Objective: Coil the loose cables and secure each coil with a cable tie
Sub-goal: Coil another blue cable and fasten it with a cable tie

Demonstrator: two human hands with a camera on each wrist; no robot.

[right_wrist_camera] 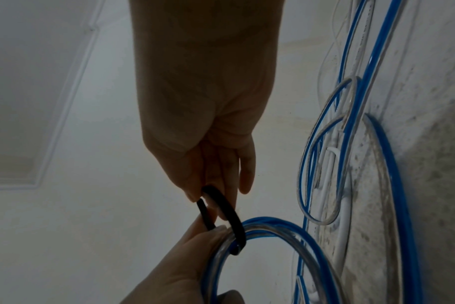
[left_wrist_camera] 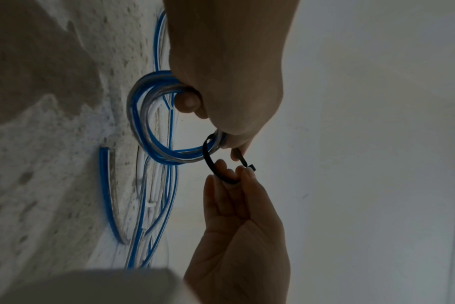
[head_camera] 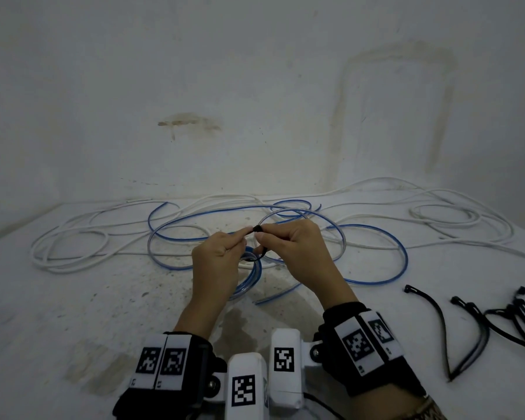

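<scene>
A small coil of blue and clear cable [head_camera: 253, 275] hangs just above the white surface. My left hand [head_camera: 243, 237] grips this coil [left_wrist_camera: 153, 125] in its curled fingers and pinches the tail of a black cable tie [head_camera: 257, 228]. The tie [left_wrist_camera: 208, 160] loops around the coil's strands as a wide, loose ring. My right hand [head_camera: 263, 235] pinches the tie near its square head [left_wrist_camera: 252, 167]. In the right wrist view the tie [right_wrist_camera: 231, 214] runs from my right fingertips [right_wrist_camera: 195, 195] round the coil [right_wrist_camera: 273, 230].
The rest of the blue cable [head_camera: 376, 228] sprawls in loose loops behind my hands. A long white cable [head_camera: 73, 237] lies tangled across the back, near the stained wall [head_camera: 255, 86]. Several spare black cable ties [head_camera: 473, 322] lie at the right front.
</scene>
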